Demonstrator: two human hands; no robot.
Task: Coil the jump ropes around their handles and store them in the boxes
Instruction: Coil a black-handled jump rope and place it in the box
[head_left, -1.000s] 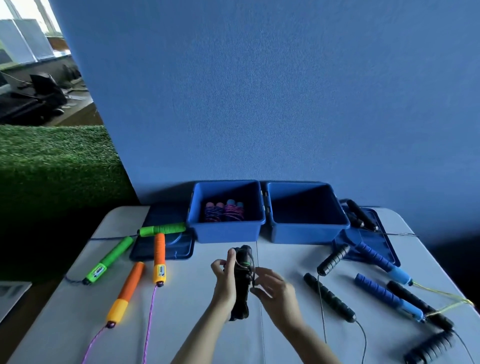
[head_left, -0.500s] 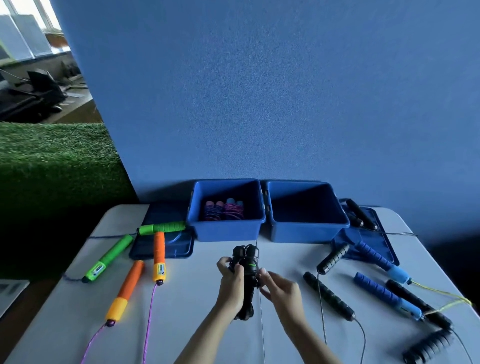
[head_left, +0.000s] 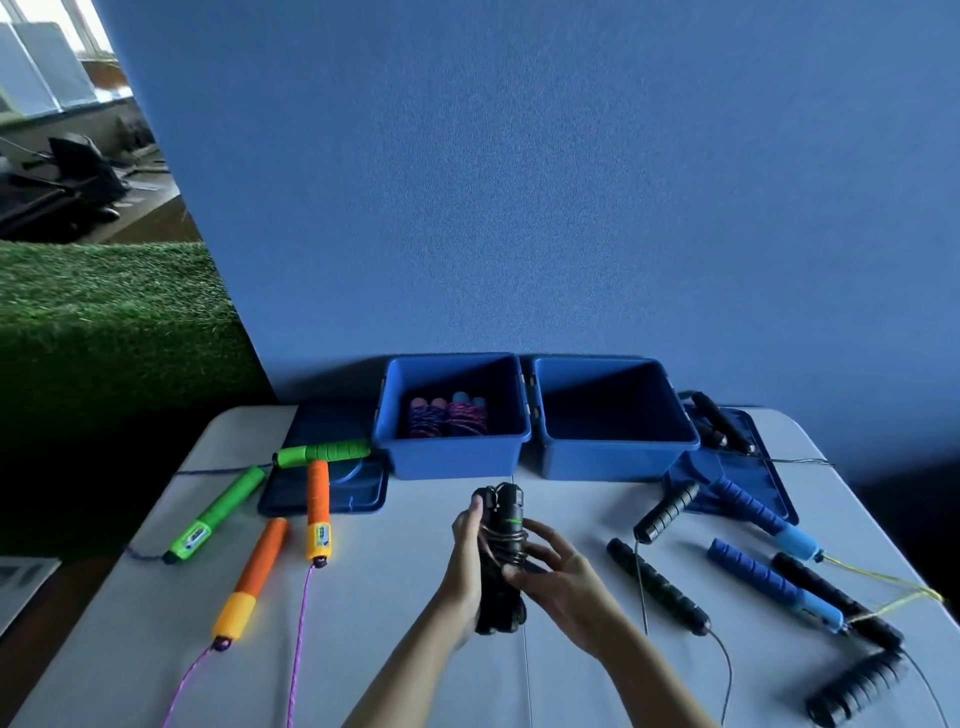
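1. My left hand (head_left: 464, 564) grips the pair of black jump-rope handles (head_left: 501, 561), my fingers curled round their left side, holding them upright above the pale grey tabletop (head_left: 395, 571).
2. My right hand (head_left: 558, 577) is at the right side of the same bundle; my fingers (head_left: 545, 532) curve loosely round the handles where the thin dark cord is coiled, and my thumb presses against the lower coils.
3. A thin green band shows on the handles just above the coils.
4. Behind my hands stand two open blue plastic boxes side by side. The left blue box (head_left: 452, 457) holds two coiled rope bundles with pink and light-blue handle ends (head_left: 449, 415). I see nothing inside the right blue box (head_left: 615, 460).
5. A flat blue lid (head_left: 332, 493) lies left of the boxes, and another blue lid (head_left: 748, 478) lies to the right with black handles on it.
6. On the left lie two green foam handles (head_left: 218, 514) and two orange foam handles (head_left: 254, 577) with a purple cord trailing towards me.
7. On the right lie ribbed black handles (head_left: 657, 584) with thin cord and two blue foam handles (head_left: 769, 584) with a yellow cord.
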